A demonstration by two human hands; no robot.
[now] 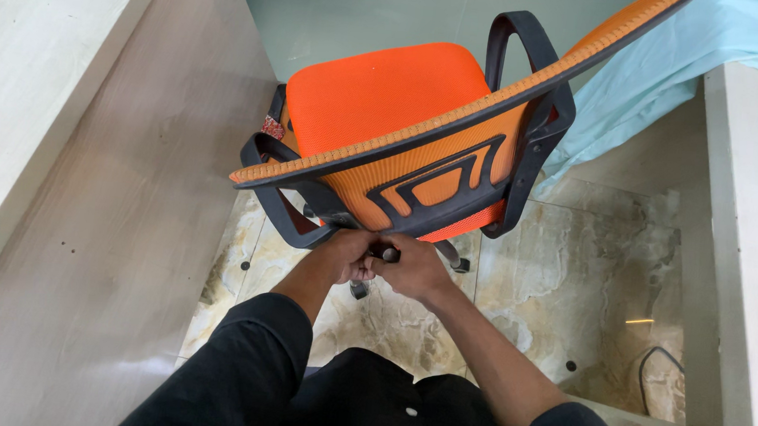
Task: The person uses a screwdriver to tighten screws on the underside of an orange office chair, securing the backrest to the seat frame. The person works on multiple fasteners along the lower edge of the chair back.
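- Office chair (387,98) sits in front of me, between the two pale desk panels, orange seat facing away and backrest (427,167) toward me.
- Both hands are low behind the backrest, just above the marble floor (589,254).
- Left hand (345,255) is closed around the black part under the backrest; fingers wrapped, not spread.
- Right hand (415,269) is clamped on a short dark knob or handle (385,253); its tip pokes out between my hands.
- The two hands touch each other, knuckles together.
- Can't tell what the knob threads into; the backrest bracket hides the joint.
- My take on doing this well: keep the left hand as the brace so the chair doesn't roll on its casters (462,265) while the right works the knob.
- Keep the wrist in line with the knob's axis; side load will probably bind it.
- The chair looks tilted toward me, so I'd keep its weight off the joint.
- Black cable (653,366) lies on the floor to my right, well apart from the chair base.
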